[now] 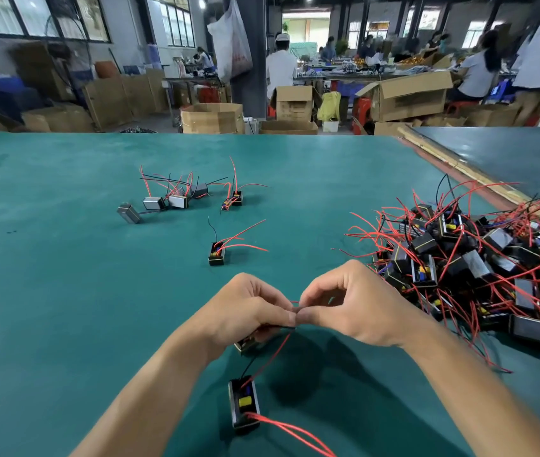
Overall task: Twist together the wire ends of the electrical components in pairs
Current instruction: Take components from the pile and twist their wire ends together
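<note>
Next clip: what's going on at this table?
A person works at a green table. The left hand and right hand meet and pinch wire ends between fingertips, apparently twisting them. A red wire runs down to a black component; a second component sits half hidden under the left hand. A big pile lies on the right, and a few loose ones lie farther out.

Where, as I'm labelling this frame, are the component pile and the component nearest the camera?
Component pile (423,243): head view, on a black housing mid-pile.
Nearest component (245,400): head view, on its yellow centre.
</note>
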Available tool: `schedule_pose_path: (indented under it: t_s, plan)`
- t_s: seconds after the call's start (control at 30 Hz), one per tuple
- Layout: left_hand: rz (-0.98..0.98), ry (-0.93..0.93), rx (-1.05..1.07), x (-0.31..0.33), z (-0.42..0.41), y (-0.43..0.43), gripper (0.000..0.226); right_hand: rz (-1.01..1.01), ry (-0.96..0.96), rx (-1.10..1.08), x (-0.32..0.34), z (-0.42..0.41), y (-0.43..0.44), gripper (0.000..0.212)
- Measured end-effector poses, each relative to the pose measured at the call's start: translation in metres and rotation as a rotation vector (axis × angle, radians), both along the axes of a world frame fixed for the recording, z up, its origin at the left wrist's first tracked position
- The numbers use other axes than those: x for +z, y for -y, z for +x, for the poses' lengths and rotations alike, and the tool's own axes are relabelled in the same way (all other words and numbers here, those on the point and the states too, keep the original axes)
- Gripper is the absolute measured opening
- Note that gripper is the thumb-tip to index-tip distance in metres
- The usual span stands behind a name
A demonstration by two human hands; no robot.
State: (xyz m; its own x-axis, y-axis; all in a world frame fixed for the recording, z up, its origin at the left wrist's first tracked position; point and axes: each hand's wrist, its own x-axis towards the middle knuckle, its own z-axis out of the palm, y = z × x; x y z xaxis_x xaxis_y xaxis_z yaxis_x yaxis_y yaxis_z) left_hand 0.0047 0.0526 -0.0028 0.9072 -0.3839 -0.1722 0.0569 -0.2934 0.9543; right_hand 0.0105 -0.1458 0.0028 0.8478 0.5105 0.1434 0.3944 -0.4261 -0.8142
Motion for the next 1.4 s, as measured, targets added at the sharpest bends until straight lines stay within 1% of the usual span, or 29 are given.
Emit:
schedule_pose_path:
  t_s: [0.07,0.13,0.2,0.3,0.37,0.4,0.43,0.53,0.6,0.7,0.8,0.87,0.93,1.0,1.2,1.3,1.4]
  plan:
    - [0.012,0.055,0.006,-0.003,0.000,-0.001,0.016,-0.017,-0.004,-0.005,0.000,0.001,-0.001,0.017]
    - [0.023,0.119,0.021,-0.005,-0.001,0.000,0.015,-0.014,-0.065,-0.010,0.000,0.001,-0.002,0.021]
    - [0.044,0.204,0.036,-0.006,-0.003,0.002,0.007,0.044,-0.196,-0.026,0.000,0.002,-0.001,0.024]
    - [0.139,0.377,0.082,-0.010,-0.005,0.008,0.014,0.156,-0.448,-0.092,-0.001,0.002,-0.002,0.023]
    - [0.183,0.440,0.115,-0.012,-0.004,0.010,0.014,0.210,-0.521,-0.138,-0.003,0.003,-0.004,0.023]
    - [0.182,0.435,0.120,-0.013,-0.003,0.010,0.015,0.219,-0.492,-0.156,-0.004,0.004,-0.005,0.022]
    - [0.174,0.406,0.121,-0.012,-0.002,0.009,0.015,0.208,-0.416,-0.173,-0.006,0.004,-0.006,0.020]
    - [0.103,0.281,0.155,-0.012,0.003,0.004,0.014,0.110,-0.046,-0.239,-0.010,0.004,-0.010,0.016]
    - [0.028,0.200,0.177,-0.012,0.004,0.002,0.012,0.070,0.160,-0.236,-0.012,0.004,-0.011,0.016]
    - [-0.067,0.109,0.162,-0.010,0.005,0.001,0.010,0.024,0.312,-0.176,-0.014,0.002,-0.010,0.011]
    - [-0.076,0.082,0.157,-0.009,0.006,-0.001,0.011,0.002,0.332,-0.182,-0.016,0.005,-0.008,0.010]
    - [-0.027,0.121,0.147,-0.011,0.006,-0.001,0.013,-0.006,0.292,-0.195,-0.017,0.006,-0.007,0.011]
    - [0.034,0.170,0.147,-0.013,0.005,0.000,0.015,-0.017,0.260,-0.199,-0.018,0.006,-0.008,0.017]
    - [0.050,0.189,0.154,-0.014,0.005,0.000,0.014,-0.013,0.245,-0.209,-0.018,0.005,-0.009,0.020]
    - [0.026,0.181,0.158,-0.015,0.005,0.001,0.013,-0.022,0.249,-0.198,-0.016,0.005,-0.008,0.019]
    - [0.010,0.168,0.179,-0.013,0.004,0.003,0.017,0.003,0.231,-0.208,-0.017,0.005,-0.009,0.015]
    - [-0.014,0.153,0.201,-0.011,0.003,0.004,0.018,0.004,0.208,-0.208,-0.019,0.005,-0.008,0.015]
